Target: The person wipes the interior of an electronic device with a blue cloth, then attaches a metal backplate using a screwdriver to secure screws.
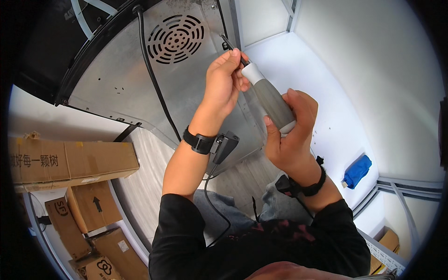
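Observation:
My right hand (298, 133) is wrapped round the thick handle of a grey and white electric screwdriver (270, 99), near its rear end. With closed fingers, my left hand (223, 81) pinches the dark shaft at the front of the tool. The thin bit reaches up to the right edge of a silver metal panel (119, 100) on a large appliance, by a small dark fitting (226, 46). Whether the bit sits in a screw is too small to tell. A round slotted vent (176, 39) lies left of my left hand.
A black power cord (156, 77) hangs across the panel. To the right, a blue pouch-like item (358, 171) lies on the white shelf surface (326, 107). Cardboard boxes (95, 161) are stacked at the left. Cables trail from the black devices on my wrists.

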{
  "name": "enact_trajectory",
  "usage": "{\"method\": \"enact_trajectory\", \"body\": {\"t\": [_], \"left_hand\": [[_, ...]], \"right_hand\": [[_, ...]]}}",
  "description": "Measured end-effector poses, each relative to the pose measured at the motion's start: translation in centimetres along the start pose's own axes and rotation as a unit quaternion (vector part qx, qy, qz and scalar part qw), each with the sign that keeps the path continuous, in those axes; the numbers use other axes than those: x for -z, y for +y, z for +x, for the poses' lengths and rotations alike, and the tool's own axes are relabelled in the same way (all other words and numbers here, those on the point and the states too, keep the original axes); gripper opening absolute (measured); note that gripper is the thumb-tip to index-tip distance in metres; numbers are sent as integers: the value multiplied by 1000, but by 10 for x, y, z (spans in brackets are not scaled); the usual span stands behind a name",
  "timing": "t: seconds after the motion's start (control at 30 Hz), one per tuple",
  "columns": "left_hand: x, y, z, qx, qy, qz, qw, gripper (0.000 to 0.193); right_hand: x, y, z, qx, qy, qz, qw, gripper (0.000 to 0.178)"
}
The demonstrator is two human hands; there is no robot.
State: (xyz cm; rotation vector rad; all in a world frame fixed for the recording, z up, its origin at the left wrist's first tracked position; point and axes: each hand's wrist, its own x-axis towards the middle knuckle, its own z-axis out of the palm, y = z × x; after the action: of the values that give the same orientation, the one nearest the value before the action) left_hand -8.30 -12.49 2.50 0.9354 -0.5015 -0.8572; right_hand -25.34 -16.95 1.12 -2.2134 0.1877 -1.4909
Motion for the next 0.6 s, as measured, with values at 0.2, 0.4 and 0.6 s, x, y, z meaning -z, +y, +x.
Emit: {"method": "enact_trajectory", "body": {"t": [0.2,0.4,0.6], "left_hand": [[-16,12,-6,21,4,-19,1000,28],[-4,5,3,23,13,18,999,28],[-16,10,-3,21,0,-32,999,25]], "right_hand": [[12,3,1,-77,-72,32,994,57],[1,9,-1,-7,8,16,1000,59],[12,0,11,-15,-12,-21,1000,56]]}}
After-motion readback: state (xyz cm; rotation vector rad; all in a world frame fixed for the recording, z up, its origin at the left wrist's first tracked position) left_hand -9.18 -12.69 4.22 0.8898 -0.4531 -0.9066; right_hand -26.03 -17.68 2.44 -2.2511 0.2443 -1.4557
